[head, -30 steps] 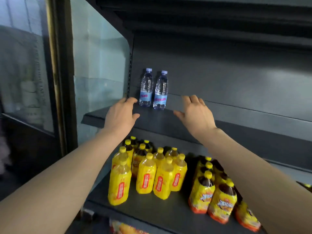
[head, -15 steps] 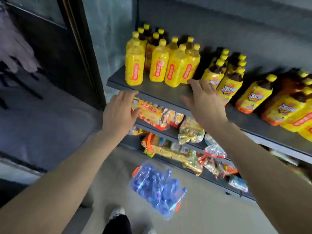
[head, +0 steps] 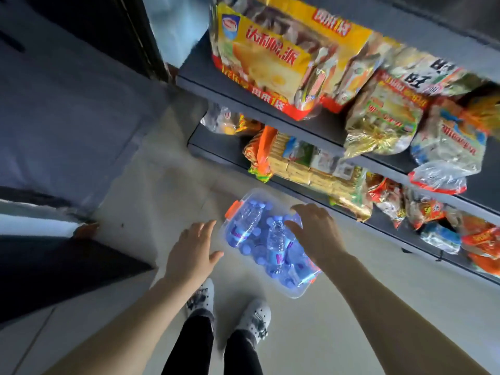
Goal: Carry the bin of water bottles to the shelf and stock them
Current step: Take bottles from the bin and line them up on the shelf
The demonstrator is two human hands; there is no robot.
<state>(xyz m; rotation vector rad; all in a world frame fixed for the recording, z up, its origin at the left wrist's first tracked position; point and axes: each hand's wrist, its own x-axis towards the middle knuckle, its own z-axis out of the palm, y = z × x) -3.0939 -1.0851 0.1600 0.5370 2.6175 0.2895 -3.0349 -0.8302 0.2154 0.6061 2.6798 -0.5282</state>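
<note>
A clear bin (head: 293, 292) filled with water bottles (head: 274, 243) is set on the floor (head: 351, 315), just before the bottom edge of the shelf (head: 319, 125). Both hands are held spread and empty: the left hand (head: 193, 251) beside the bin's left wall, the right hand (head: 318, 232) over the bottles. Snack packets (head: 273, 58) are stacked on the shelf.

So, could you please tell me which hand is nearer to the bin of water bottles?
Right. The right hand reaches over the bin of water bottles; the left hand hovers beside its left edge.
</note>
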